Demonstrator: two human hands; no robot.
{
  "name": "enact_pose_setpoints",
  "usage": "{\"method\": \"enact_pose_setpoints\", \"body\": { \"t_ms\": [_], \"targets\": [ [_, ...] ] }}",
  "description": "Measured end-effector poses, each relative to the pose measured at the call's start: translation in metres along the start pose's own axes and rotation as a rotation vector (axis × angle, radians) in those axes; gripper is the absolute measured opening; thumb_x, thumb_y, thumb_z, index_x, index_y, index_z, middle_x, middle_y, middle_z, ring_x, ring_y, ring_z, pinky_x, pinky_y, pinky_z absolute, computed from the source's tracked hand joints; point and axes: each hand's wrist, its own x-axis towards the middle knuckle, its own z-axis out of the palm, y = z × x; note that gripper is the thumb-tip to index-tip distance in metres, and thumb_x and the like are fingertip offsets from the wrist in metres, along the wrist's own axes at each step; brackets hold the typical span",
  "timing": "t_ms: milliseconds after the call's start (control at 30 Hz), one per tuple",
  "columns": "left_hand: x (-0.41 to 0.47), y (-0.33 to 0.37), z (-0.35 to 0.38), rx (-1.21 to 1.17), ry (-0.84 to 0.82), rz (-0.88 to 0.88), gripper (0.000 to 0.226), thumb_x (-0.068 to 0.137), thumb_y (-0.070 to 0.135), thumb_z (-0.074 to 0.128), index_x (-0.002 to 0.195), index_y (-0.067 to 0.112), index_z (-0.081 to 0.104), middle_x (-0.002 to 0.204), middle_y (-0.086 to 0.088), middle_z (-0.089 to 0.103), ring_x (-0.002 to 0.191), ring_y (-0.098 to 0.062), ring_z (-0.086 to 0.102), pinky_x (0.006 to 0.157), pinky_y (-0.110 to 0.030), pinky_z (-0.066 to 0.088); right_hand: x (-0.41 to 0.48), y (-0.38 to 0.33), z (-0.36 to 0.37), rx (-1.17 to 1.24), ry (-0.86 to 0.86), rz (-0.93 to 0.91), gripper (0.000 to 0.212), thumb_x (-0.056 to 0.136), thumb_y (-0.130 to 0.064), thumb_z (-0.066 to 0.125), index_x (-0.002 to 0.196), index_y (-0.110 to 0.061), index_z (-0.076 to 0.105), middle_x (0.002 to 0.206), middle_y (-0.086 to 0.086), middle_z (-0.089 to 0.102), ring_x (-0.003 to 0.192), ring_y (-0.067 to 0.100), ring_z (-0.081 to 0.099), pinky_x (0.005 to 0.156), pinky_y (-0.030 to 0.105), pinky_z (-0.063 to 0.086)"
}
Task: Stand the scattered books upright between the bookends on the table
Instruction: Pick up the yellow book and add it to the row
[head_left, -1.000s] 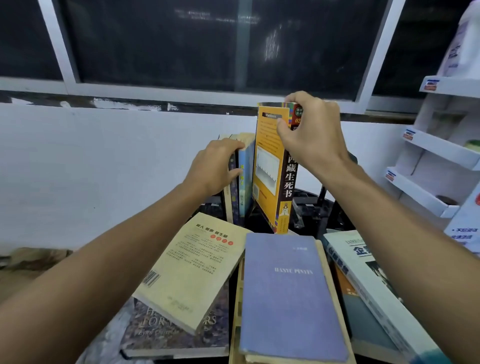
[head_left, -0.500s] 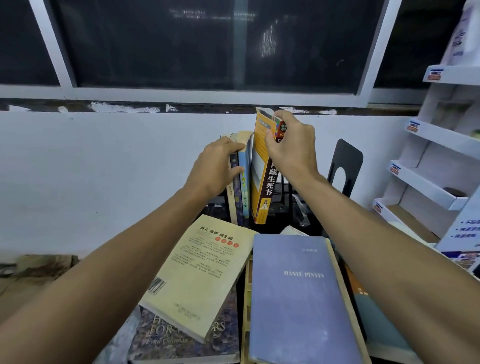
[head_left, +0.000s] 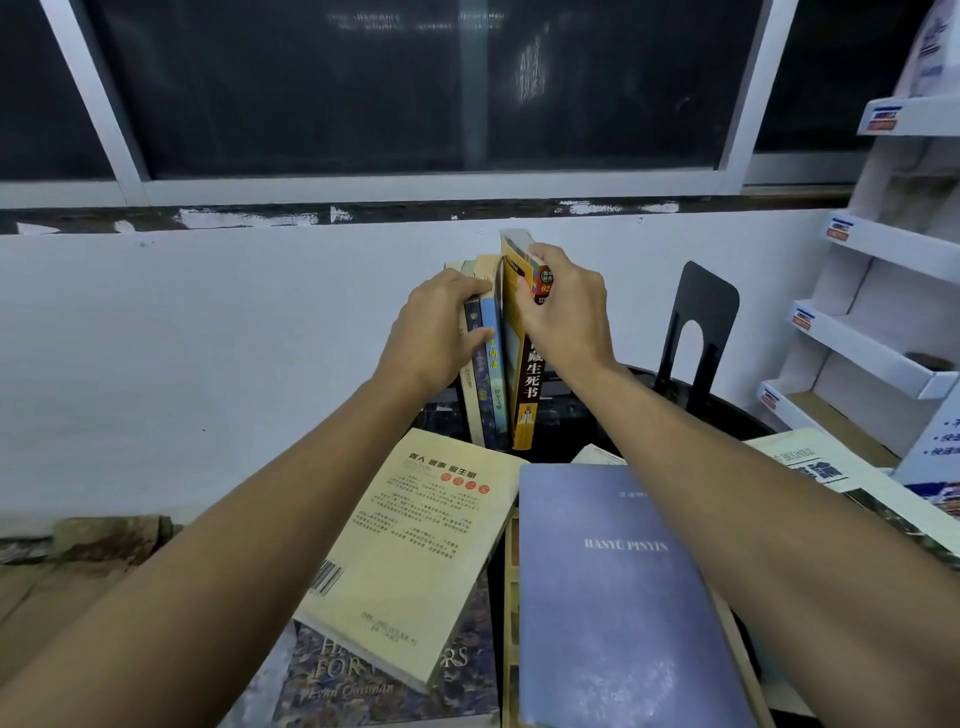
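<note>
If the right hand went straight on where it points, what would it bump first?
Probably the standing books: the right hand grips the yellow book and points forward-left, toward that row, which the left hand steadies. Depth is hard to judge.

Colours of the books around the two hands

The yellow book (head_left: 523, 410) in the right hand (head_left: 566, 317) has a black spine with gold characters. The standing books (head_left: 488, 395) in the left hand (head_left: 431, 332) show dark blue patterned and light blue spines. Nearer than the hands lie a cream book (head_left: 415, 551) with red dots and a violet-blue book (head_left: 613, 597). Right of the right hand is a black bookend (head_left: 698, 306).
</note>
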Motion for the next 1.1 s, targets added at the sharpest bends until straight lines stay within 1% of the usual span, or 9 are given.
{"method": "enact_pose_setpoints", "body": {
  "t_ms": [167, 300, 433, 533, 600, 733, 900, 1033, 1100],
  "targets": [
    [-0.001, 0.002, 0.001, -0.012, 0.007, -0.007, 0.054, 0.085, 0.018, 0.081, 0.136, 0.015, 0.063, 0.127, -0.004, 0.064, 0.118, -0.021, 0.061, 0.101, -0.043, 0.053, 0.001, 0.003, 0.006, 0.018, -0.014, 0.012, 0.041, 0.095, -0.022, 0.064, 0.134, -0.009, 0.061, 0.110, 0.010, 0.074, 0.097, 0.027, 0.069, 0.083, 0.042, 0.059],
    [0.000, 0.001, 0.000, -0.009, 0.003, -0.013, 0.053, 0.084, 0.018, 0.082, 0.134, 0.015, 0.064, 0.126, -0.004, 0.065, 0.116, -0.021, 0.061, 0.100, -0.043, 0.053, 0.003, 0.005, 0.001, 0.096, -0.121, 0.053, 0.046, 0.096, -0.040, 0.062, 0.137, -0.018, 0.061, 0.117, 0.005, 0.072, 0.102, 0.024, 0.066, 0.086, 0.040, 0.058],
    [0.001, 0.002, -0.002, -0.016, -0.006, -0.022, 0.053, 0.085, 0.018, 0.081, 0.135, 0.017, 0.064, 0.126, -0.004, 0.065, 0.115, -0.022, 0.061, 0.099, -0.044, 0.053, 0.004, 0.007, -0.017, 0.178, -0.297, 0.002, 0.044, 0.099, -0.041, 0.061, 0.140, -0.024, 0.059, 0.117, -0.002, 0.068, 0.078, 0.012, 0.063, 0.075, 0.024, 0.052],
    [0.001, 0.004, -0.003, -0.021, -0.017, -0.030, 0.053, 0.085, 0.017, 0.081, 0.135, 0.015, 0.064, 0.127, -0.005, 0.065, 0.115, -0.022, 0.062, 0.100, -0.043, 0.053, 0.005, 0.011, -0.031, 0.252, -0.469, 0.017, 0.050, 0.097, -0.027, 0.066, 0.144, -0.031, 0.050, 0.127, -0.003, 0.063, 0.095, 0.012, 0.071, 0.081, 0.020, 0.058],
    [0.000, 0.005, -0.004, -0.031, -0.017, -0.036, 0.053, 0.085, 0.016, 0.081, 0.135, 0.014, 0.064, 0.127, -0.006, 0.066, 0.115, -0.022, 0.062, 0.100, -0.043, 0.053, 0.004, 0.013, -0.037, 0.253, -0.591, -0.003, 0.064, 0.094, -0.016, 0.069, 0.148, -0.035, 0.041, 0.138, -0.003, 0.057, 0.112, 0.012, 0.066, 0.084, 0.011, 0.052],
    [-0.002, 0.008, -0.006, -0.061, -0.013, -0.048, 0.051, 0.084, 0.015, 0.081, 0.133, 0.012, 0.065, 0.127, -0.007, 0.067, 0.114, -0.021, 0.064, 0.099, -0.042, 0.055, 0.002, 0.016, -0.037, 0.240, -0.663, -0.014, 0.077, 0.094, -0.007, 0.068, 0.151, -0.041, 0.029, 0.150, -0.005, 0.046, 0.128, 0.013, 0.057, 0.095, 0.023, 0.049],
    [-0.003, 0.011, -0.009, -0.071, -0.008, -0.060, 0.051, 0.085, 0.014, 0.080, 0.134, 0.011, 0.064, 0.128, -0.007, 0.067, 0.114, -0.019, 0.064, 0.099, -0.038, 0.056, 0.002, 0.017, -0.029, 0.225, -0.651, -0.036, 0.077, 0.096, -0.004, 0.066, 0.150, -0.042, 0.027, 0.152, -0.007, 0.045, 0.131, 0.013, 0.053, 0.090, 0.015, 0.046],
    [-0.003, 0.011, -0.010, -0.062, -0.015, -0.060, 0.051, 0.086, 0.014, 0.079, 0.134, 0.011, 0.064, 0.128, -0.006, 0.066, 0.113, -0.018, 0.063, 0.098, -0.035, 0.056, -0.001, 0.016, -0.026, 0.240, -0.634, -0.038, 0.075, 0.096, -0.005, 0.065, 0.150, -0.041, 0.027, 0.152, -0.006, 0.044, 0.133, 0.017, 0.052, 0.100, 0.037, 0.053],
    [-0.004, 0.010, -0.009, -0.057, -0.020, -0.054, 0.051, 0.087, 0.014, 0.078, 0.135, 0.012, 0.062, 0.128, -0.006, 0.064, 0.116, -0.020, 0.061, 0.099, -0.038, 0.055, -0.001, 0.016, -0.026, 0.240, -0.640, -0.032, 0.076, 0.096, -0.004, 0.064, 0.150, -0.041, 0.027, 0.152, -0.007, 0.044, 0.134, 0.017, 0.052, 0.101, 0.039, 0.053]
  ]
}}
